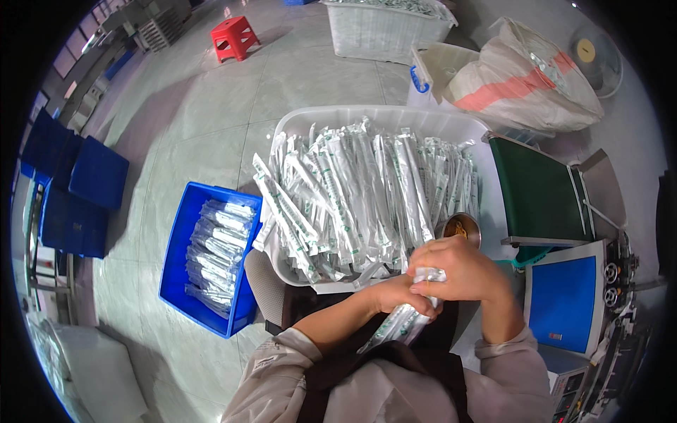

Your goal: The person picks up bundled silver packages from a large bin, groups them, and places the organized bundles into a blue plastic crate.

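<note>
My left hand (404,296) is closed around a bundle of long, thin silvery packets (398,323) with green print, held over my lap. At the bundle's upper end is my right hand (449,267), its fingers around the end, where a thin yellowish band shows. Just beyond my hands, a large white plastic tub (370,112) holds a heap of similar packets (344,195). A round metal bowl (476,227) with yellow-brown rubber bands (459,228) stands in the tub's near right part, partly hidden by my right hand.
A blue plastic crate (172,264) with bundled packets stands left. At right are a green conveyor belt (534,190) and a machine with a blue panel (563,304). Farther off are a red stool (232,38), a white tub (370,37), a woven sack (518,84) and a fan (595,58).
</note>
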The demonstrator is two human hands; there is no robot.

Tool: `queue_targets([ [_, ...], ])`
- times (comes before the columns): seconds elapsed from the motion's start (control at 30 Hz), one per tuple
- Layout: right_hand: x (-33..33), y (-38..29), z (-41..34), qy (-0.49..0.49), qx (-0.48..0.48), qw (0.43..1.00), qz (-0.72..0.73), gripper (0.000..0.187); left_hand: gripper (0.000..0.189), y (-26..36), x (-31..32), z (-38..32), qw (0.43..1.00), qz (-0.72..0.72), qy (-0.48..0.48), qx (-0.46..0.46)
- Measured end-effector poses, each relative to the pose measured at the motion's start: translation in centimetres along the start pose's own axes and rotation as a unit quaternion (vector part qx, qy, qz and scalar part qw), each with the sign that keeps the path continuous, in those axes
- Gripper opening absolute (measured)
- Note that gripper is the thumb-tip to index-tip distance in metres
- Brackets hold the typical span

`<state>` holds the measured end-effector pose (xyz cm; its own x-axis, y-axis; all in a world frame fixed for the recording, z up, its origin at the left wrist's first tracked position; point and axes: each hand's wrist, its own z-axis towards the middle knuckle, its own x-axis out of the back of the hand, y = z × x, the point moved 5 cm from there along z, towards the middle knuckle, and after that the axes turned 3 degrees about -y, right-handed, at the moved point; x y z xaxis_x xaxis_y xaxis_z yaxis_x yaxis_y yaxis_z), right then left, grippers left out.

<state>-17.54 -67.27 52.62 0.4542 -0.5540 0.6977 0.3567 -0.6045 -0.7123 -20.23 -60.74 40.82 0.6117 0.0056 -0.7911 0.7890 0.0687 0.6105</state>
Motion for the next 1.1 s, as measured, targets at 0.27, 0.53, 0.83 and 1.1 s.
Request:
queue_targets([
  [0.27, 0.0, 0.8, 2.1, -0.124, -0.025, 0.991, -0.04, 0.01, 0.038, -1.1, 1.0, 0.3, 0.998, -0.059, 0.025, 0.016],
  [0.53, -1.3, 6.0, 5.0, 0.087, 0.103, 0.78, 0.611, 0.075, 0.038, 1.0, -0.3, -0.8, 0.992, -0.026, 0.037, -0.119],
  [0.83, -17.9, 4.6, 3.1, 0.055, -0.077, 0.665, 0.741, 0.066, 0.06, -12.3, 4.2, -10.5, 0.981, -0.052, 0.176, -0.057],
  [1.1, -12.6, 3.0, 7.0, 0.085, -0.108, 0.814, 0.564, 0.034, 0.044, -1.7, 4.8, -21.2, 0.853, -0.008, 0.475, -0.215],
])
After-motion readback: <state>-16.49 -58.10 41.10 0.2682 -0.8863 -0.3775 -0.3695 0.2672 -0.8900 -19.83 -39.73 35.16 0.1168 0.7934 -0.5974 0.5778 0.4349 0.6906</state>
